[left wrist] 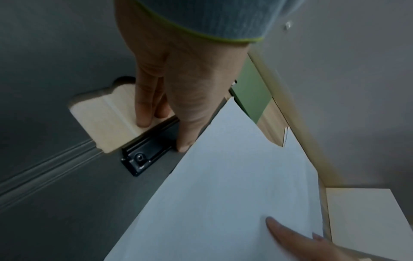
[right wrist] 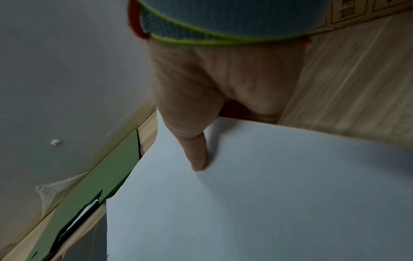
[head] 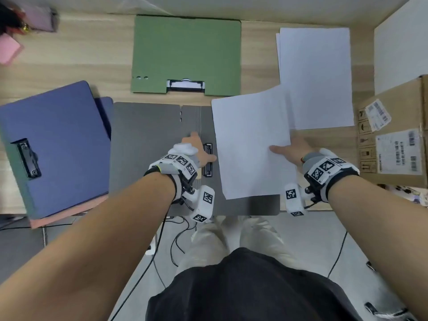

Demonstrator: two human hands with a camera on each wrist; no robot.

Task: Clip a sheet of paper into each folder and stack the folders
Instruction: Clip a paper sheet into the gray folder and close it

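Note:
A grey folder (head: 150, 147) lies open on the desk in front of me. Its black clip (head: 207, 159) sits at the spine, beside a cut-out. My left hand (head: 201, 150) is on that clip (left wrist: 152, 146), thumb on the paper side and fingers (left wrist: 143, 120) on the cut-out side. My right hand (head: 289, 151) pinches a white sheet (head: 250, 144) by its right edge, thumb (right wrist: 197, 159) on top and fingers hidden beneath. The sheet (left wrist: 223, 194) lies slightly tilted over the folder's right half, its left edge just short of the clip.
A paper stack (head: 315, 72) lies at the back right. A shut green folder (head: 185, 54) is behind the grey one. A blue folder (head: 58, 140) tops a pile at the left. A cardboard box (head: 393, 135) stands at the right edge.

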